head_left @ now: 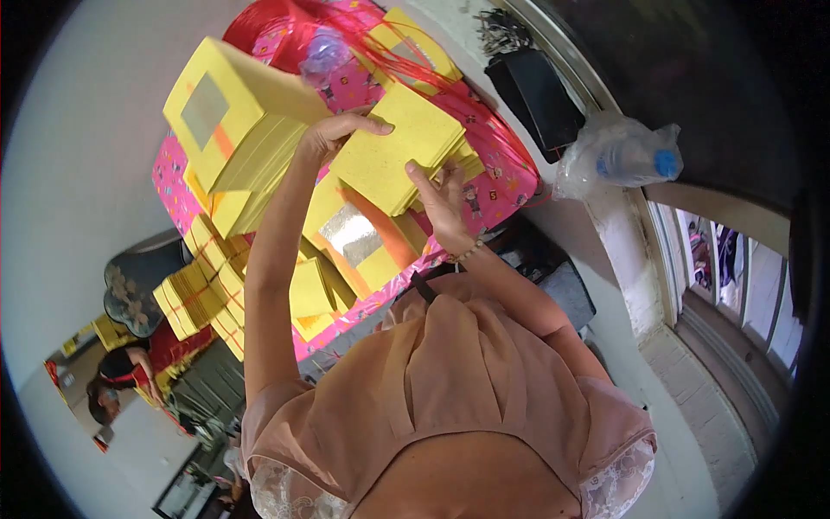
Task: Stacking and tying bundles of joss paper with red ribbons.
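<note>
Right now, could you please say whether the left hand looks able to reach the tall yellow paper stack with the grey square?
Probably yes: the left hand is beside the tall stack, nothing visibly between them, though its grip on the smaller yellow paper bundle might need releasing.

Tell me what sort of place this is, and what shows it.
Probably a home room or small workshop for handwork: a pink patterned cover lies under thick stacks of yellow sheets, with cross-tied yellow bundles at the left and loose red strands at the far side.
</note>
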Tool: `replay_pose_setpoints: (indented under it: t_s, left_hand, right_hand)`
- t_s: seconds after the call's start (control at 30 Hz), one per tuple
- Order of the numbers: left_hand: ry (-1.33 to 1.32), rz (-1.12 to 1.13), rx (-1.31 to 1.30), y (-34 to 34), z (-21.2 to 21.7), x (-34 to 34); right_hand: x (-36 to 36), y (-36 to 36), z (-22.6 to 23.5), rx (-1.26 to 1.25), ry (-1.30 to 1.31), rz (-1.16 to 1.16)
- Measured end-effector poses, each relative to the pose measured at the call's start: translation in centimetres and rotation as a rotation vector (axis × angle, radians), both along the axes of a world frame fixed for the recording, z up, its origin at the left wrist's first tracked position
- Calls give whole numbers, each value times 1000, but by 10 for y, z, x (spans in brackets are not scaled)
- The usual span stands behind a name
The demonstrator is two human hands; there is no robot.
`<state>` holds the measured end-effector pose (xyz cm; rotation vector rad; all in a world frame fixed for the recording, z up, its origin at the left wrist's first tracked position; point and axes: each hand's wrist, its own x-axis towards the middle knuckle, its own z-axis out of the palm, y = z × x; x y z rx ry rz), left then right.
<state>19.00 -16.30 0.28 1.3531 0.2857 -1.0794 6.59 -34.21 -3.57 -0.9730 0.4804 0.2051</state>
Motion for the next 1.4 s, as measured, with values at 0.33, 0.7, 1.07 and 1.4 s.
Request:
replay_pose_setpoints:
  t_s: [0.33, 0.7, 1.07, 1.4]
  left_hand:
    - [144, -115, -11, -15, -80, 20]
    - [66, -174, 69, -25, -85, 20]
    - [151, -66, 68, -16, -96, 17]
    - [179, -101, 23, -12, -97, 20]
  right_hand:
    - [-7, -19, -40, -44, 35, 52]
    - [-20, -49, -105, -33, 11, 29]
    - [-49, -60, -123, -333, 91, -98]
    - [-39, -37, -112, -327, 162, -134]
